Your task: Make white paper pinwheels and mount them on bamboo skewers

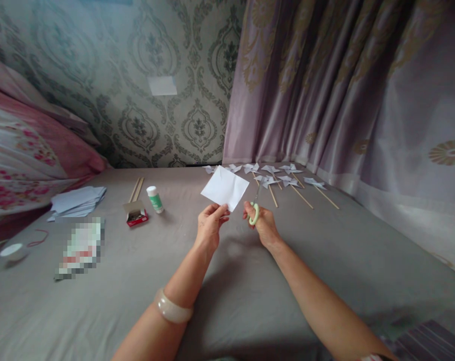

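Surface: grey cloth (242, 301), lightly wrinkled
Room: patterned wall (197, 65) at the person's 12 o'clock, lilac curtain (325, 75) at 1 to 2
Red box (138, 220): 11 o'clock, flap raised, small dark pieces inside
Capped tube (155, 200): upright, near the box
White paper (224, 188): 12 o'clock, raised, pinched by the left hand's (210, 225) fingers
Scissors (254, 214): right hand (264, 224), fingers curled round the green handles
Paper pinwheels (288, 181): 1 o'clock

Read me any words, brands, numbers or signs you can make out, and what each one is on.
No text is legible.
Green-and-white tube: label marks too small to read.
Red box: any print too small to read.
Pixelated packet: blurred out, unreadable.
White paper in the left hand: no writing shows.
Scissors in the right hand: no marking discernible.
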`<action>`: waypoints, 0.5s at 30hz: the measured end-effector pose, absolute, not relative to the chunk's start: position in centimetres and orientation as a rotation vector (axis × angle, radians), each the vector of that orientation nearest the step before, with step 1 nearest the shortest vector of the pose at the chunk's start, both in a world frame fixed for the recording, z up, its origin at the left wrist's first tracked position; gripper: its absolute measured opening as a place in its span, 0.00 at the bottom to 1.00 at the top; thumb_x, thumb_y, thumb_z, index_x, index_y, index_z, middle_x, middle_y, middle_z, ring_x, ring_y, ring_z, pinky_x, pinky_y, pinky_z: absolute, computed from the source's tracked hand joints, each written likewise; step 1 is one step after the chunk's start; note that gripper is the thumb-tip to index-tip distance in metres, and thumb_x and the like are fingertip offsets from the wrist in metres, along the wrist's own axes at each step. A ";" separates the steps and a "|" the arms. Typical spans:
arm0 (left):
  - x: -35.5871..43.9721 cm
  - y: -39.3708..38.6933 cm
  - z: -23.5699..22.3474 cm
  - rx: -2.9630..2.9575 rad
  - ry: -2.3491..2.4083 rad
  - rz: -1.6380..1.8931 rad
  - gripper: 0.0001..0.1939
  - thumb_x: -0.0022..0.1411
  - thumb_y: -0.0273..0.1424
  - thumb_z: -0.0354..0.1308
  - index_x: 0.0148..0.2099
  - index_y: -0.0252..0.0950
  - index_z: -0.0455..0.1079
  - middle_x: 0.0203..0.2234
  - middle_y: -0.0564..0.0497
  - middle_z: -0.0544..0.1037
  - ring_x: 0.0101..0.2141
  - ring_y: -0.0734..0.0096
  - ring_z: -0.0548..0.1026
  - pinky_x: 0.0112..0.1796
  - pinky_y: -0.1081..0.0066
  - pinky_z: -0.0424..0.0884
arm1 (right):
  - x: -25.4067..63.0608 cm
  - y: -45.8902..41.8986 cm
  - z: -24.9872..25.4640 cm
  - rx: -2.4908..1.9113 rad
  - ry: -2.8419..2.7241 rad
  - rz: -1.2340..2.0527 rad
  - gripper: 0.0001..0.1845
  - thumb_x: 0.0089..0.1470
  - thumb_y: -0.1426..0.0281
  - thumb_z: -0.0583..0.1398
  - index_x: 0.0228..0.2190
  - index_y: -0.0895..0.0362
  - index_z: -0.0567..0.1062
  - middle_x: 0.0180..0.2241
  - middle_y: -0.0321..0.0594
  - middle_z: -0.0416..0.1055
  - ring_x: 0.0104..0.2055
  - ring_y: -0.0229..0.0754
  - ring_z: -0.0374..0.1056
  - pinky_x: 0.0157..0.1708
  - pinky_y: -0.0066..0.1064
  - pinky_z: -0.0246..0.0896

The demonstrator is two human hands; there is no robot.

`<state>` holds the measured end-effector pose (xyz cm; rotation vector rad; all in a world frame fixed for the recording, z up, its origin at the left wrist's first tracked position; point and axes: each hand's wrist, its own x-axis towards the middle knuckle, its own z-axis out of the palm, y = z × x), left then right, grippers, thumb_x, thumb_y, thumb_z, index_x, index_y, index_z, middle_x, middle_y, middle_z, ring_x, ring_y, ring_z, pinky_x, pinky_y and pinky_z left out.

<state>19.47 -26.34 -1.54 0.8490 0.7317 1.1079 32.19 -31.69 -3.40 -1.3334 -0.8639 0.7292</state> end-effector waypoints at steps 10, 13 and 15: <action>17.9 -24.8 -0.6 0.796 0.720 1.235 0.18 0.33 0.34 0.71 0.21 0.33 0.66 0.17 0.54 0.72 0.23 0.79 0.70 0.25 0.80 0.65 | 30.4 -33.3 -2.4 -1.511 -1.580 0.924 0.37 0.49 0.38 0.46 0.25 0.59 0.69 0.21 0.35 0.61 0.24 0.35 0.55 0.24 0.28 0.49; 18.0 -25.0 -0.7 0.837 0.726 1.230 0.17 0.34 0.35 0.71 0.22 0.33 0.67 0.18 0.53 0.73 0.23 0.79 0.71 0.25 0.79 0.65 | 30.2 -33.3 -2.5 -1.515 -1.594 0.887 0.36 0.49 0.39 0.47 0.24 0.60 0.69 0.22 0.37 0.63 0.25 0.36 0.56 0.24 0.28 0.50; 18.0 -25.1 -0.7 0.856 0.730 1.222 0.17 0.35 0.36 0.71 0.23 0.32 0.68 0.19 0.53 0.73 0.23 0.78 0.71 0.26 0.79 0.66 | 30.2 -33.3 -2.6 -1.507 -1.580 0.894 0.35 0.50 0.40 0.48 0.24 0.60 0.70 0.22 0.37 0.64 0.25 0.36 0.56 0.24 0.28 0.50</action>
